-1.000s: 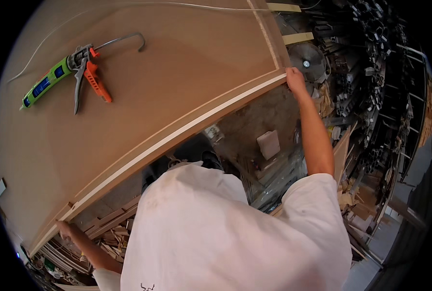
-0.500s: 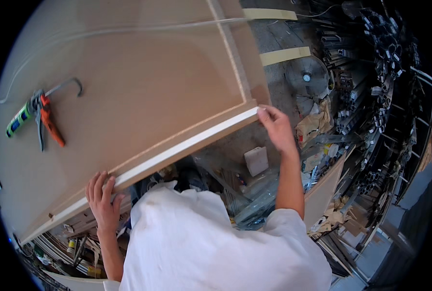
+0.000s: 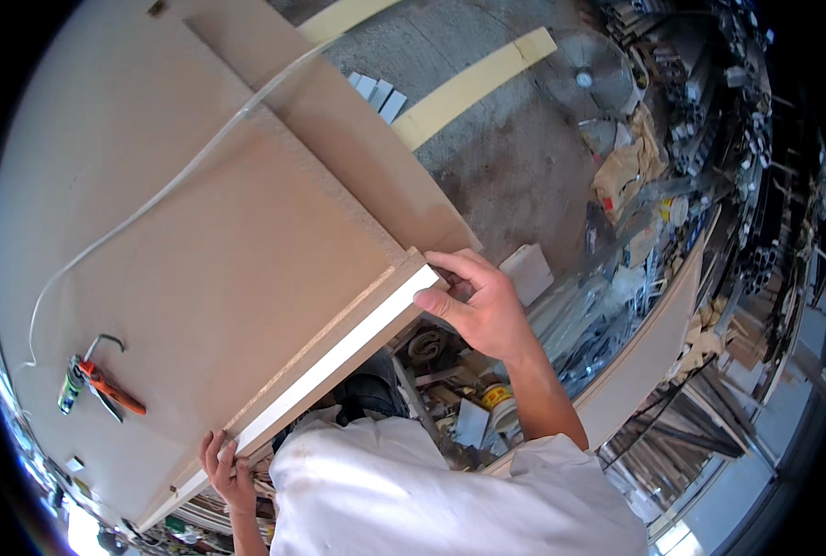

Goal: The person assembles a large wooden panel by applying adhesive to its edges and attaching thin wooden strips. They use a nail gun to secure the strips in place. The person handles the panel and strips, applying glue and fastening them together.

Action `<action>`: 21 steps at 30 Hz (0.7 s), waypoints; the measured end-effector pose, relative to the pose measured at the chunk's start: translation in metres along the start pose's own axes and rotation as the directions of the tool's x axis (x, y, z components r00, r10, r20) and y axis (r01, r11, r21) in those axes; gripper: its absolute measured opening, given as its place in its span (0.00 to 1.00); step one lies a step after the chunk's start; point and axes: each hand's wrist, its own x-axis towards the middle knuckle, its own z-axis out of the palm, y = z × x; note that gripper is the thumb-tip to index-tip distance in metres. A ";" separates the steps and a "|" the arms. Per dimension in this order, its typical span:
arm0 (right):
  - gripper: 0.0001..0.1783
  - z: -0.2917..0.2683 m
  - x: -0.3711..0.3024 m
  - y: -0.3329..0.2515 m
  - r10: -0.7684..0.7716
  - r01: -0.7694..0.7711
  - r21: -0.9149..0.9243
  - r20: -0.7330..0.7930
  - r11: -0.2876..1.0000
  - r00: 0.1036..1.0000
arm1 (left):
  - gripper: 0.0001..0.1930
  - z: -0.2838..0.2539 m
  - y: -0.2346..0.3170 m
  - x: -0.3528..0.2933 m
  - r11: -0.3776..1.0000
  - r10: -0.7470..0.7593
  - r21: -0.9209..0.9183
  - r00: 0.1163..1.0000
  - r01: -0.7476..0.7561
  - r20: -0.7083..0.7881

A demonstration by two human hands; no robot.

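A large brown board lies in front of me, and a long narrow white strip runs along its near edge. My right hand is closed at the strip's right end, thumb on the white face and fingers curled over the board's corner. Farther down the same edge, at the lower left, my left hand has its fingers bent over the strip and rim. Its thumb is partly hidden. On the board's left part rests a caulking gun with an orange handle and a green tube.
A white cable crosses the board. Beyond it, pale yellow strips stick out over the concrete floor. A standing fan is at the upper right. Metal profiles, plastic sheeting and a yellow-white bucket crowd the right side.
My view has turned, so the board and strip slant more steeply. My right thumb now shows on the strip's end face. Both hands stay at the near edge.
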 end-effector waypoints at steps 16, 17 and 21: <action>0.35 0.002 -0.004 -0.008 0.218 -0.210 0.090 -0.084 0.973 0.972 | 0.13 -0.010 -0.004 -0.001 0.994 -0.082 0.073 0.993 0.076 0.082; 0.35 0.003 -0.004 -0.007 0.226 -0.219 0.093 -0.070 0.971 0.972 | 0.13 -0.010 -0.003 -0.002 0.995 -0.078 0.073 0.994 0.072 0.077; 0.35 0.004 -0.002 -0.002 0.224 -0.215 0.145 -0.055 0.966 0.973 | 0.13 -0.010 -0.001 0.001 0.996 -0.068 0.065 0.995 0.064 0.069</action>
